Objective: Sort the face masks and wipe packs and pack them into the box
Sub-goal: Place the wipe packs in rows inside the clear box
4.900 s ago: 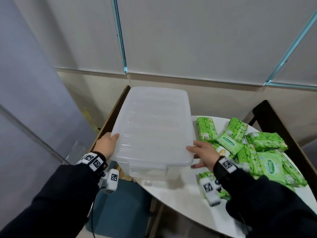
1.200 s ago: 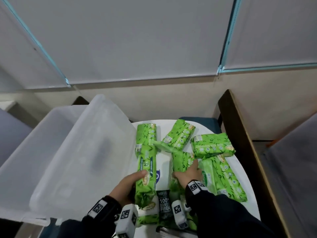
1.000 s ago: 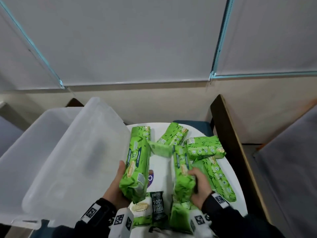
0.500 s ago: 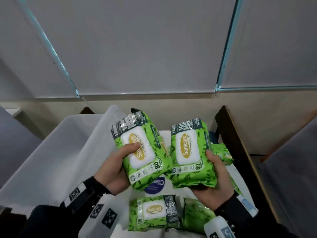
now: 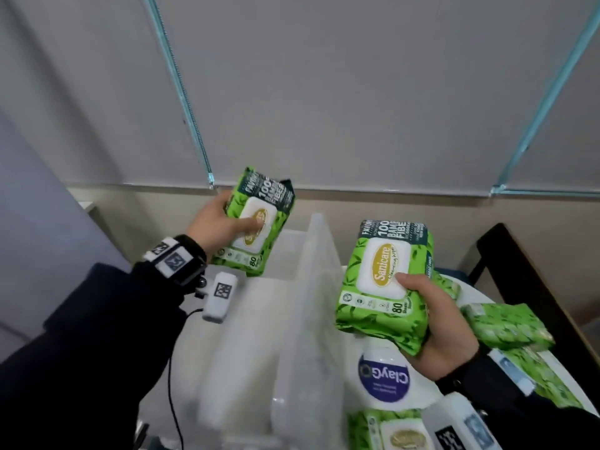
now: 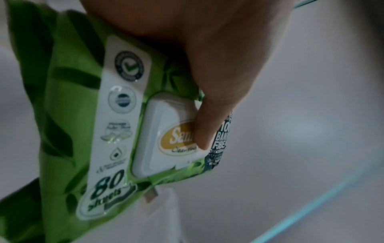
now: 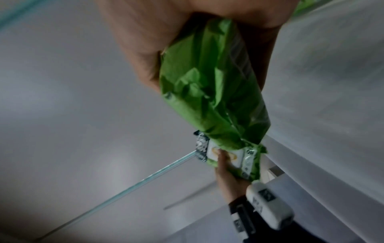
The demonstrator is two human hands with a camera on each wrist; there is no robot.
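Note:
My left hand (image 5: 220,227) grips a green wipe pack (image 5: 259,222) in the air above the open clear plastic box (image 5: 246,336), thumb pressed on its white flip lid (image 6: 166,134). My right hand (image 5: 438,326) holds a second green wipe pack (image 5: 383,284) above the white table (image 5: 418,394), right of the box's raised lid (image 5: 311,313). In the right wrist view that pack (image 7: 216,85) is seen from below, with the other pack (image 7: 230,157) beyond it. More green packs (image 5: 506,326) lie on the table. No face masks are visible.
The box's lid stands on edge between box and table. A round blue sticker (image 5: 384,376) marks the table top. Another pack (image 5: 393,430) lies at the near edge. A dark wooden chair frame (image 5: 532,287) stands at the right; a grey blind hangs behind.
Both hands picked up one pack each from the table. The left hand has since carried its pack leftward over the box, while the right hand keeps its pack near the table.

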